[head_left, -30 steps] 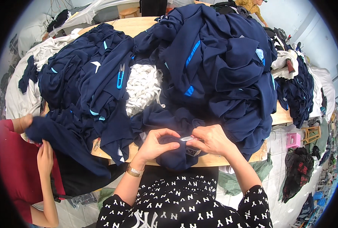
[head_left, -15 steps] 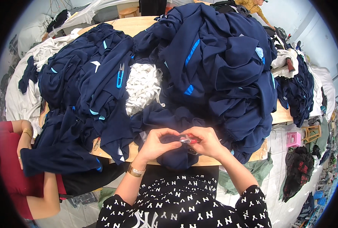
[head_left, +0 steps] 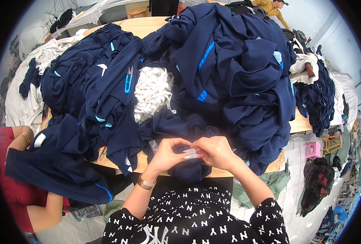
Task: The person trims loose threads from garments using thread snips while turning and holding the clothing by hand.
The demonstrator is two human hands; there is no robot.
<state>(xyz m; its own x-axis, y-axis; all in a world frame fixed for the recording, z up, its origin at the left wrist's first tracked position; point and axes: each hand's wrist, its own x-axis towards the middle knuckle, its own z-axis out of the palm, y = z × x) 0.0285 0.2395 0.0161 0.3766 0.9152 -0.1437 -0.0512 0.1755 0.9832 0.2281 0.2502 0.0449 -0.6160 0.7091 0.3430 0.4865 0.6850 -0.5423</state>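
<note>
Close together over the near edge of the table, my left hand [head_left: 166,154] and my right hand [head_left: 216,152] pinch a small whitish strip [head_left: 191,153] between thumbs and fingers. It looks thin and partly translucent; its exact kind is hard to make out. Dark navy cloth [head_left: 190,168] lies just beneath my hands. Beyond them rises a heap of white looped tape strips [head_left: 152,95]. Blue-handled thread snips [head_left: 128,83] rest on the navy garments to its left.
A large mound of navy garments [head_left: 245,65] fills the table's right side, and another navy pile [head_left: 95,77] covers the left. At the left a co-worker in a red top [head_left: 9,158] handles a navy garment [head_left: 58,162]. A pink stool [head_left: 312,149] stands on the floor at right.
My fingers have shifted around the whitish strip, and more of it shows, slightly lower. My right hand has turned a little. The co-worker's navy garment has been raised and spread, showing a white patch.
</note>
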